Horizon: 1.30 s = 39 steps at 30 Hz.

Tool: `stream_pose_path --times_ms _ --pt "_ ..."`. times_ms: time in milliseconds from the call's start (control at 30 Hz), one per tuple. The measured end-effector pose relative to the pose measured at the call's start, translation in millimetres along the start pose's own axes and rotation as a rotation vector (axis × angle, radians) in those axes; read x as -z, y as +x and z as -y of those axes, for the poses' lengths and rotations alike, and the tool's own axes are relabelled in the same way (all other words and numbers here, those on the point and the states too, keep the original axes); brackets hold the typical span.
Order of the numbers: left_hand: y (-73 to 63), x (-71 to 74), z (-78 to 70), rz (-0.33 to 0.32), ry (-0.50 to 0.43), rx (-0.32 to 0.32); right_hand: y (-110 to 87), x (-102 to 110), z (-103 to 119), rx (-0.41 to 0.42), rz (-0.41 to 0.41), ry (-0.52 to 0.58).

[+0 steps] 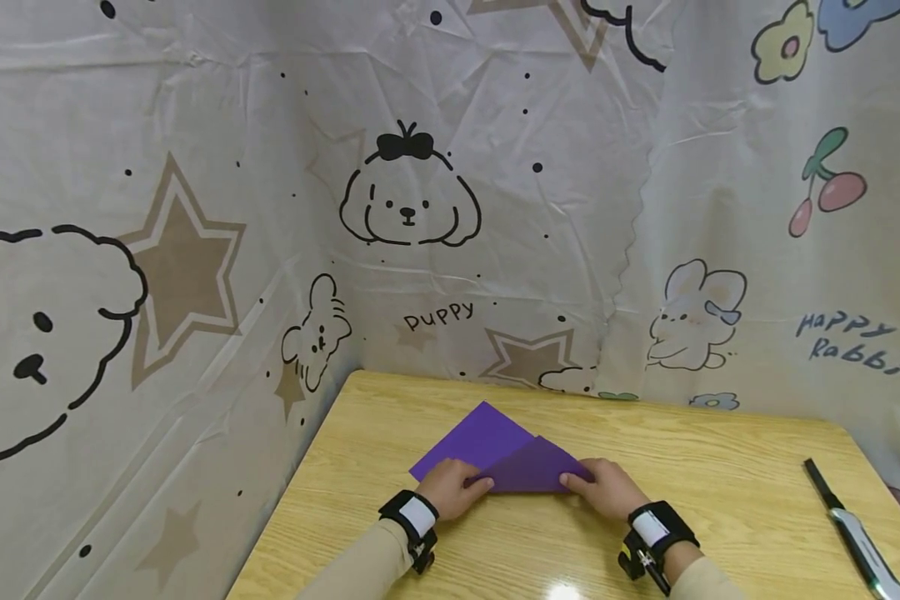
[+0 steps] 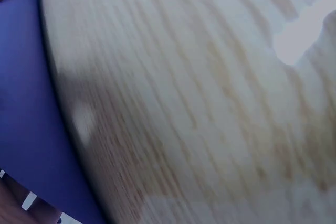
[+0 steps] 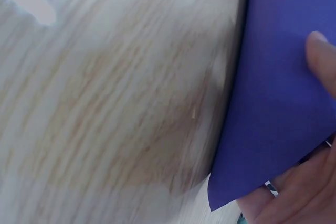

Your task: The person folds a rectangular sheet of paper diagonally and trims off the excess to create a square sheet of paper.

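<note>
On one table (image 1: 720, 454), two hands (image 1: 450, 490) (image 1: 610, 490) (both pinching) hold one purple sheet (image 1: 517, 462), one knife (image 1: 856, 533) well apart.

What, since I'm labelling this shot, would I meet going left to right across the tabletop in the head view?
Left hand, right hand, black-and-silver cutter. The purple paper is left out because it overlaps both hands.

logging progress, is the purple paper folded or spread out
Folded over: a darker flap overlaps the purple paper, which the left hand and right hand hold. Whether it is creased flat, I cannot tell.
</note>
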<state>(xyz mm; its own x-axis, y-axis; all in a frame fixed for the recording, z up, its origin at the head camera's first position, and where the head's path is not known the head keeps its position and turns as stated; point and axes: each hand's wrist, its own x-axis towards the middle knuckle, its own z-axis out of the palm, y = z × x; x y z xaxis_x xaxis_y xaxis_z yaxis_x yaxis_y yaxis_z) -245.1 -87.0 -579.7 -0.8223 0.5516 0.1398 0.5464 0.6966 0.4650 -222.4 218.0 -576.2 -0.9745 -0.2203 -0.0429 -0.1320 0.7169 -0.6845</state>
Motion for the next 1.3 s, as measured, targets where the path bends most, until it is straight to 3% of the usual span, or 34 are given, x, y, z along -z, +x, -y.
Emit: stream_pose_path --times_ms 133,233,400,467,567,633,767,1000,1100,1200,1300 --pt "1.7 -0.6 0.8 -0.040 -0.040 0.019 0.3 -0.9 5.0 -0.048 -0.070 0.009" --pt "3.8 -0.2 -0.3 -0.038 -0.065 0.040 -1.3 -3.9 9.3 0.009 -0.170 -0.063" --pt "6.8 1.2 0.0 -0.018 -0.119 0.075 -2.9 -9.8 27.6 0.324 -0.427 -0.328" --pt "7.2 2.1 0.7 -0.017 -0.145 0.088 -3.2 -14.0 37.0 0.460 -0.491 -0.440" --pt "7.5 3.8 0.9 -0.020 -0.177 0.113 -5.1 -24.2 47.5 0.596 -0.458 -0.562" --pt "8.0 3.9 0.5 -0.023 -0.183 0.127 -7.0 -32.3 51.4 0.620 -0.386 -0.614" --pt "9.8 2.8 -2.0 -0.011 -0.179 0.139 -9.2 -45.6 51.4 0.539 -0.264 -0.661" --pt "14.2 0.8 -9.1 -0.034 -0.146 0.177 -9.9 -57.0 43.7 0.405 -0.169 -0.640" --pt "13.0 -2.6 -12.8 -0.081 -0.010 0.111 -11.3 -59.9 42.1 0.383 -0.148 -0.629" --pt "11.1 -7.8 -20.4 -0.111 0.238 -0.032 -12.2 -62.1 39.5 0.371 -0.129 -0.634" --pt "8.9 -13.3 -31.7 -0.071 0.410 -0.140 -12.3 -62.6 36.7 0.367 -0.116 -0.634"
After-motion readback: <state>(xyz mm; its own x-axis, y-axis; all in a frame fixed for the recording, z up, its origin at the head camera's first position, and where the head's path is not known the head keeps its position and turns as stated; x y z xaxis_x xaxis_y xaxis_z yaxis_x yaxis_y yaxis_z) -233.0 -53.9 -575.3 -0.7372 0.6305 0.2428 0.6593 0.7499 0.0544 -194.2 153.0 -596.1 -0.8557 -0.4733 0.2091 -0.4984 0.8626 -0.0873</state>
